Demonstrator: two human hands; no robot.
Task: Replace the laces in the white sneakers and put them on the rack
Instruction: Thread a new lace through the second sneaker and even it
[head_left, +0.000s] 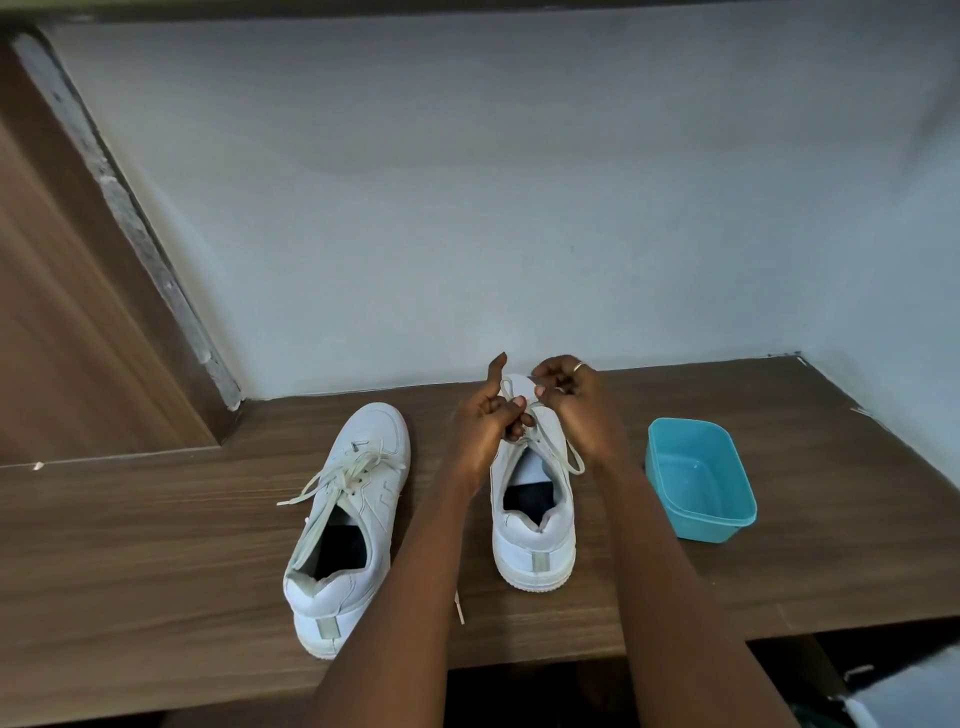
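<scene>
Two hands met over the far, toe end of the right-hand sneaker (535, 551), which stood on the tabletop (156, 545) with its heel toward the person and its long axis running straight away toward the wall. The left hand (488, 421) had its lower fingers curled round the lace (563, 452) with the forefinger stretched upward. The right hand (571, 400) pinched the same lace just beside it, above the lowest eyelets. A loose loop trailed down the shoe's right side, and the eyelets nearer the ankle looked bare. Whether the lace was going in or coming out could not be told. Either way, the next pull would probably have to run along the shoe's axis, back toward the body, with the two hands equally near and working either side of the tongue. The left-hand sneaker (358, 467) lay well apart, angled and loosely laced. A blue tub (727, 514) sat to the right. No rack was visible.
</scene>
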